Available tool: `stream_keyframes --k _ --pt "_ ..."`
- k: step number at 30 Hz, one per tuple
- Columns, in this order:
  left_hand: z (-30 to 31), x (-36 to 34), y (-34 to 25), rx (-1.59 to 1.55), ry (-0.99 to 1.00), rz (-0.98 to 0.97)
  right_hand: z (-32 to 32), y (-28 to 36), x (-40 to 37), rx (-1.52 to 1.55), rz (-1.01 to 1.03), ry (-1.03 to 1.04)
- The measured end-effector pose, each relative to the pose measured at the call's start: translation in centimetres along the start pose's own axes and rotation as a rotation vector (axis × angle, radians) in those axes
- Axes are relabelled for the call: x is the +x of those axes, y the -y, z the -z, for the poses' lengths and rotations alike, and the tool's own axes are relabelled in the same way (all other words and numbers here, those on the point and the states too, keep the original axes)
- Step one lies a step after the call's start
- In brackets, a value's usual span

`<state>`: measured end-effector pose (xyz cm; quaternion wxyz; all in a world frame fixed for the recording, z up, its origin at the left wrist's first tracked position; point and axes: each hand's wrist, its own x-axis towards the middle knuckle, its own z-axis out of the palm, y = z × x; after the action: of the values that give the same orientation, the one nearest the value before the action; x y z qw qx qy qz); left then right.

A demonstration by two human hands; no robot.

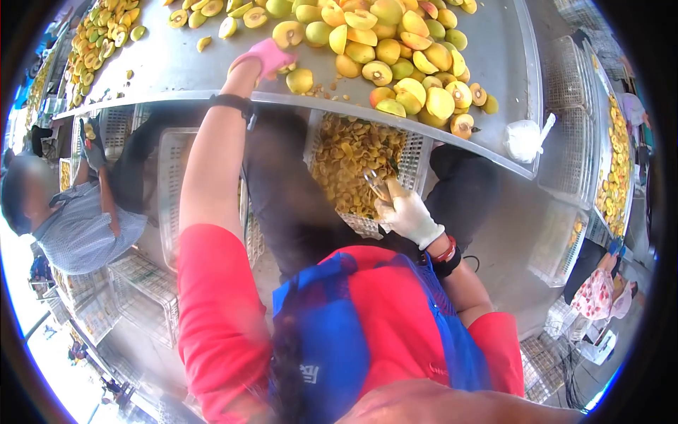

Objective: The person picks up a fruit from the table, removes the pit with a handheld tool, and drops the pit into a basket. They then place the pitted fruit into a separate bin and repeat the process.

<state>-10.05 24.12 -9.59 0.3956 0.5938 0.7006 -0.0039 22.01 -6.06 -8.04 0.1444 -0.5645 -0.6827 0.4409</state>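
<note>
My left hand (267,58), in a pink glove, reaches onto the metal table. Its fingers are closed against a halved yellow peach (288,34), cut face showing; a smaller yellowish piece shows by the fingertips. A whole-looking peach (300,80) lies just beside it. My right hand (413,220), in a white glove, is wrapped around a small metal tool (374,184) with a looped or pronged tip. It hovers over a white crate (418,162) between my knees, filled with yellow-brown peels and scraps (346,159).
The metal table (212,63) carries a large pile of halved peaches (395,53) and another pile (106,32) at left. A tied white plastic bag (522,140) lies near its right corner. Stacked crates (567,106) stand at right. A co-worker (88,219) sits at left.
</note>
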Motion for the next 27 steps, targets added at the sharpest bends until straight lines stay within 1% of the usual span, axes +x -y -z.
stream_keyframes --k 2,4,5,6,8,9,10,11,12,14,15,18,19,22,23,25,26,27 --pt "0.3 -2.7 -0.3 -0.026 0.07 0.022 0.5 1.0 0.0 0.054 0.003 -0.008" --pt "-0.5 -5.5 -0.2 -0.28 -0.015 -0.117 1.0 2.2 -0.2 0.119 0.021 -0.053" --pt "-1.2 -7.0 -0.3 -0.407 -0.053 -0.192 1.6 2.9 -0.3 0.153 -0.061 -0.012" --pt "-2.0 -8.7 -0.5 -0.534 -0.087 -0.267 1.7 3.2 -0.2 0.254 -0.031 -0.064" --pt "-2.9 -15.4 -3.3 -0.787 -0.079 -0.265 1.8 3.9 -0.1 0.459 0.03 -0.163" --pt "-4.1 -17.1 -3.3 -0.863 -0.025 -0.304 1.9 4.4 0.1 0.563 0.067 -0.21" --pt "-5.3 -18.7 -3.4 -0.937 0.03 -0.343 2.0 4.9 0.4 0.574 0.102 -0.27" --pt "-6.2 -21.8 -5.2 -1.039 0.035 -0.393 2.2 5.4 0.8 0.582 0.137 -0.329" --pt "-7.8 -23.3 -5.7 -1.126 0.019 -0.387 2.3 5.8 1.0 0.577 0.178 -0.373" --pt "-11.4 -25.0 -6.5 -1.16 -0.049 -0.411 2.6 6.5 1.5 0.551 0.28 -0.462" --pt "-12.4 -26.0 -7.2 -1.175 -0.056 -0.451 2.8 7.0 1.3 0.534 0.264 -0.478" --pt "-15.1 -26.8 -7.4 -1.294 0.018 -0.586 2.8 6.6 1.1 0.415 0.328 -0.535" --pt "-15.6 -27.3 -7.9 -1.302 0.004 -0.521 2.8 6.2 0.9 0.282 0.389 -0.603" --pt "-16.6 -28.2 -8.5 -1.21 -0.051 -0.443 2.5 5.6 0.0 0.281 0.297 -0.568" --pt "-17.0 -28.3 -8.5 -1.31 -0.031 -0.448 2.2 5.6 -0.1 0.322 0.327 -0.573" --pt "-18.7 -27.3 -7.9 -1.194 -0.207 -0.581 1.6 5.6 -0.1 0.407 0.39 -0.589" --pt "-19.4 -26.9 -7.8 -1.132 -0.296 -0.646 1.3 5.3 -0.2 0.34 0.41 -0.619" --pt "-19.6 -27.0 -8.3 -1.022 -0.454 -0.736 1.2 5.2 0.0 0.27 0.435 -0.651"
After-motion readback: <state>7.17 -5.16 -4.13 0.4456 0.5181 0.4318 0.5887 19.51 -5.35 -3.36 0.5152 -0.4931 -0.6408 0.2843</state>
